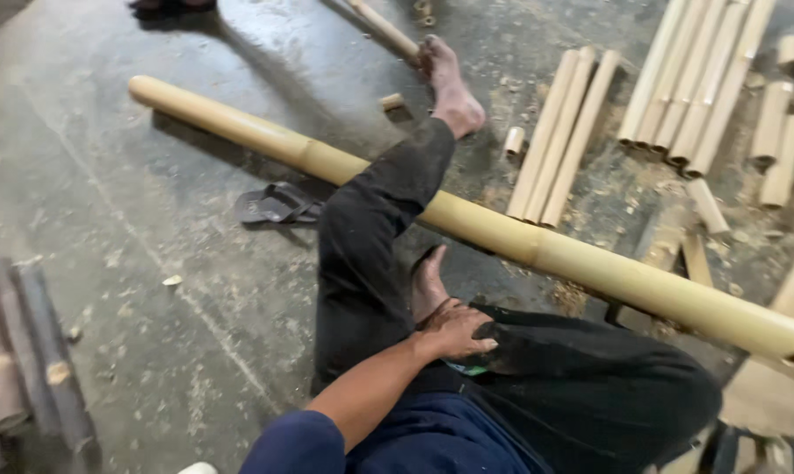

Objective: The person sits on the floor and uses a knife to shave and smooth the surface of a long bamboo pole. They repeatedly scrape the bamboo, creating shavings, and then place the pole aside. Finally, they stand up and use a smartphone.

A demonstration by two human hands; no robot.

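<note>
A long pale yellow bamboo pole [590,268] lies slantwise across the concrete floor, from the far left to the near right, and passes under my outstretched leg in black trousers [371,237]. My left hand [454,329] rests on my other trouser leg beside my tucked bare foot [428,281], fingers spread, holding nothing. My outstretched bare foot [450,83] presses on a thinner bamboo stick [384,31] at the top. My right hand is out of view.
Cut bamboo lengths [559,132] lie side by side at the right, with a longer bundle [696,79] behind them. Short offcuts [393,101] and sawdust are scattered about. A dark sandal [274,204] lies by the pole. Dark bamboo pieces [28,351] sit at the near left.
</note>
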